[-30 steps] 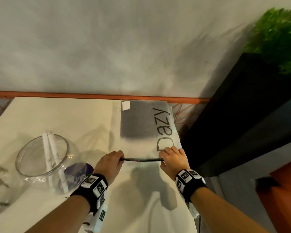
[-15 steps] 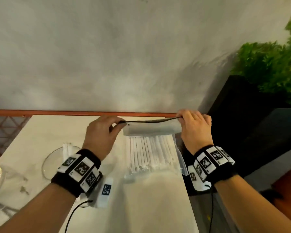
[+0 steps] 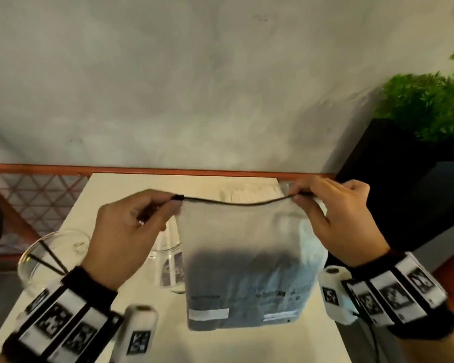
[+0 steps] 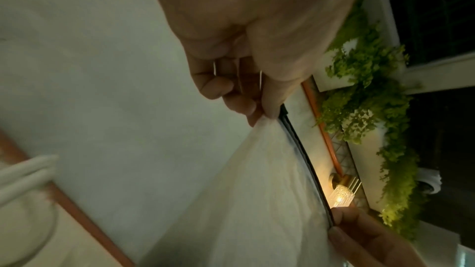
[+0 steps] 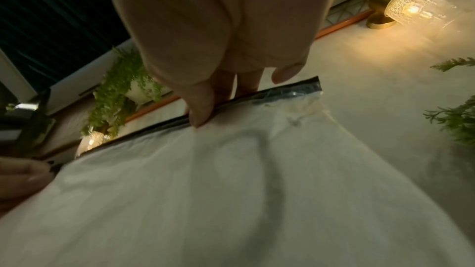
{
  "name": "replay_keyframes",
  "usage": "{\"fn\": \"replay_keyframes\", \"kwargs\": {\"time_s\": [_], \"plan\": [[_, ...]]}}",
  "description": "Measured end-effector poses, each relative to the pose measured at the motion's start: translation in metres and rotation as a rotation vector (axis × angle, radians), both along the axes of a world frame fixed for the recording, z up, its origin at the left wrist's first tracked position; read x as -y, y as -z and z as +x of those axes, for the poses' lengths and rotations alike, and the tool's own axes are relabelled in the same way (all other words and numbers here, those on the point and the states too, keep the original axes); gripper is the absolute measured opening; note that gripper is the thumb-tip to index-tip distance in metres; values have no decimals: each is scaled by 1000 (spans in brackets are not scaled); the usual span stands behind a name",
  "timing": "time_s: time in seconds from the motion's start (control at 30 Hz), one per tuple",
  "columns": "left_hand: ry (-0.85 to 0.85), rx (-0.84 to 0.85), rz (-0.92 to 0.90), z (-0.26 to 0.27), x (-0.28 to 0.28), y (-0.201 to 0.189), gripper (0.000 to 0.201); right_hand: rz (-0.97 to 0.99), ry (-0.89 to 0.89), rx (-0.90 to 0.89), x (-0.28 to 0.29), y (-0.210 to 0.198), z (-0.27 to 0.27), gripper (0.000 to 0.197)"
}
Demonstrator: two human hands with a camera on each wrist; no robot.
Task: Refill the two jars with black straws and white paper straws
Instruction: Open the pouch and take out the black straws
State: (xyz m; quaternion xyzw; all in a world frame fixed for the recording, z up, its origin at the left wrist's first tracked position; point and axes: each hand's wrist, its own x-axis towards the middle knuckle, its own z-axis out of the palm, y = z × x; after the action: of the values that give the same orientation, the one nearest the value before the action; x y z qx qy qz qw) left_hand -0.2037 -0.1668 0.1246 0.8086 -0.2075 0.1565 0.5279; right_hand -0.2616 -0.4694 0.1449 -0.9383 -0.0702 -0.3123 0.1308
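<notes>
Left hand, right hand pinch zip-bag top corners; dark contents, probably black straws

Head view: from above, looking forward and down over the desk toward the far wall. Wrist views: very close, looking along each hand at fingers pinching the bag. Shared by all three: the bag's black top edge.

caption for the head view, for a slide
Both hands, left hand and right hand, pinch the zip-top bag by its top corners above the table, two glass jars behind.
</notes>
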Motion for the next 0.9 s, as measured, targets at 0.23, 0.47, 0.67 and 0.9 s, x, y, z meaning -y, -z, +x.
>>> {"fn": "replay_keyframes", "kwargs": {"time_s": [0.23,0.47,0.67,0.9], "plan": [[23,-152,85,-23,-59,53,13,-5,19,-197,-58,64,-26,6],[77,-144,47,-22,-78,51,9,116,-76,-142,-136,34,-13,15],[87,-109,2,-23,-76,49,9,139,-256,-216,-191,34,11,26],[65,-2,43,-31,-66,39,8,91,-251,-160,-188,35,12,20]]}}
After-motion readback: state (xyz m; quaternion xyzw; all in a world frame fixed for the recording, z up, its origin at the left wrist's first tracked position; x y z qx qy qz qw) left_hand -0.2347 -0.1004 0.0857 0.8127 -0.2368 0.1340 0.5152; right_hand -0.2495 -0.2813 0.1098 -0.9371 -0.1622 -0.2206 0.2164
